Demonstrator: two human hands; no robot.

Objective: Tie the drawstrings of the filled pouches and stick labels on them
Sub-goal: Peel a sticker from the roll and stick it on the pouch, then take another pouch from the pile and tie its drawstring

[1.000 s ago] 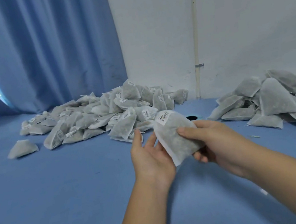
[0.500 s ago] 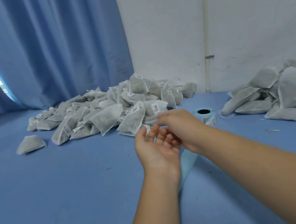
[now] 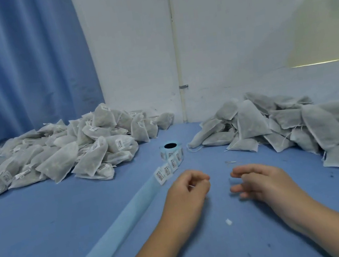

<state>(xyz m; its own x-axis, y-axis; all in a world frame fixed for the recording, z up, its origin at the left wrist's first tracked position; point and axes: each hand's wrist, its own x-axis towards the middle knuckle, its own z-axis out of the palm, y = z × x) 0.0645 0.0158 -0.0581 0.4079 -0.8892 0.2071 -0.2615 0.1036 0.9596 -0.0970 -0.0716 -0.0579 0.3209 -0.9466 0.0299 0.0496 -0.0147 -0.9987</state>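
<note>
Pouches [image 3: 59, 164] in 2 heaps; left hand [image 3: 187, 191] pinches a white scrap [image 3: 191, 186], right hand [image 3: 260, 183] fingers loose.

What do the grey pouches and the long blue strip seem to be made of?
Pouches: probably thin non-woven fabric, matte, since the dark filling shows through. Blue strip: apparently smooth release paper, faintly shiny, with white printed labels at its far end.

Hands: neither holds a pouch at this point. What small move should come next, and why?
Probably reach the right hand to the right pile and take a pouch. That pile shows loose drawstrings and no labels, while the left pile is labelled. The left hand is curled, perhaps on a white scrap; the label strip lies just ahead of it.
</note>
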